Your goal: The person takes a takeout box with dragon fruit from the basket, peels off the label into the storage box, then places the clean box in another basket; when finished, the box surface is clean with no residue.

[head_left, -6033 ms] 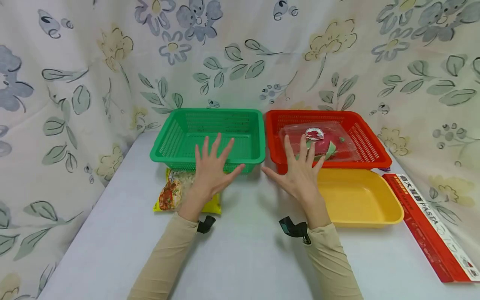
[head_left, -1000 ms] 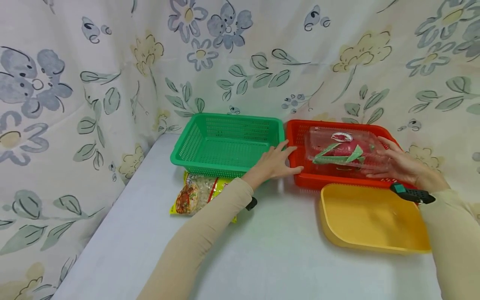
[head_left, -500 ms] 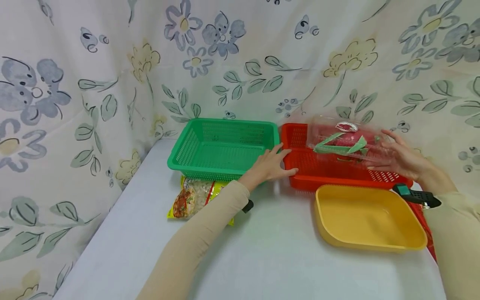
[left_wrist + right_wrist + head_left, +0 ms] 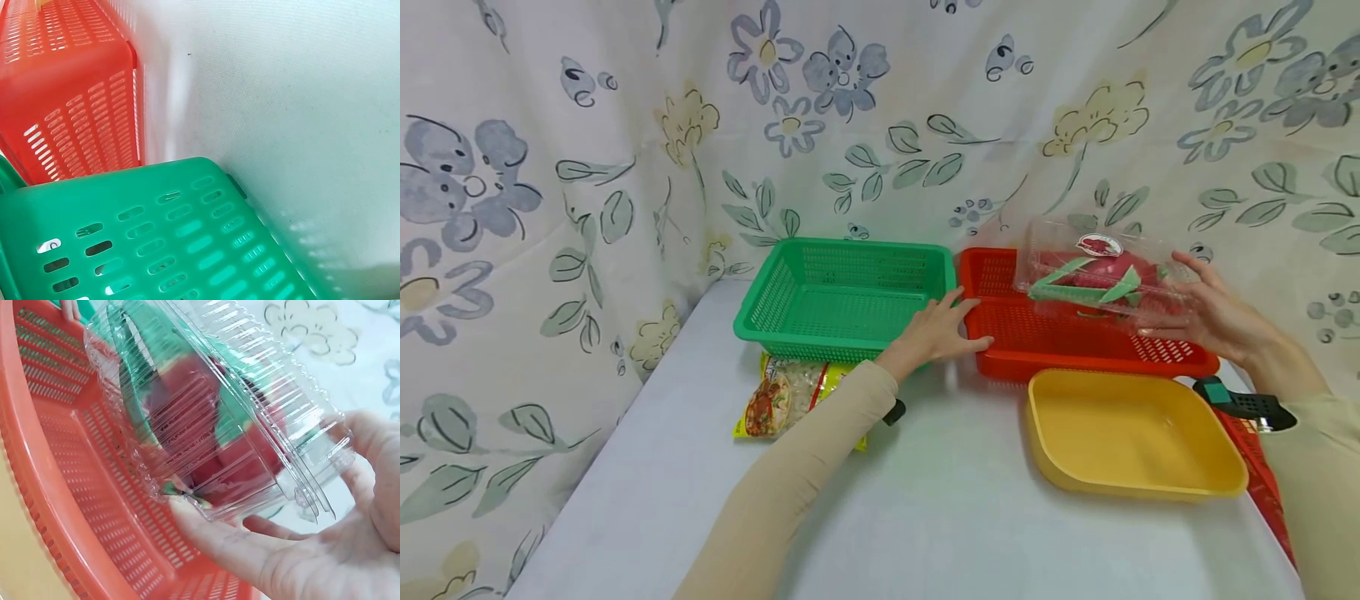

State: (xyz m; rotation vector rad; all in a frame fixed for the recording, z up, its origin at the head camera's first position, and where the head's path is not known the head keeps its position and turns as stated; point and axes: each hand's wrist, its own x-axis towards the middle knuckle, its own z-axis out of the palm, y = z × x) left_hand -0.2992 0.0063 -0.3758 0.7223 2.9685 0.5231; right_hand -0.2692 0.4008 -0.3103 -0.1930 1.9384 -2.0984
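A dragon fruit [image 4: 187, 419], pink-red with green scales, lies inside a clear plastic clamshell box [image 4: 1052, 250] with a round label. My right hand [image 4: 1232, 321] grips this box by its right end, thumb on one side and fingers on the other. It is held tilted above the red basket [image 4: 1037, 367]. My left hand [image 4: 932, 333] is spread where the red and green baskets meet, its fingertips at the red basket's left rim. Beside it stands the green basket [image 4: 805, 340]. The left wrist view shows both basket walls but not the hand.
A yellow tray [image 4: 1135, 442] stands in front of the red basket. Partly under my left forearm lies a yellow food bag [image 4: 775, 400], near the green basket. A red pasta box [image 4: 1251, 467] shows between the tray and my right sleeve. A floral curtain [image 4: 880, 108] hangs behind.
Six seconds ago both hands were spread over the table and the clamshell box lay in the red basket. Over the last second, my right hand has raised it; my left hand stays at the rim.
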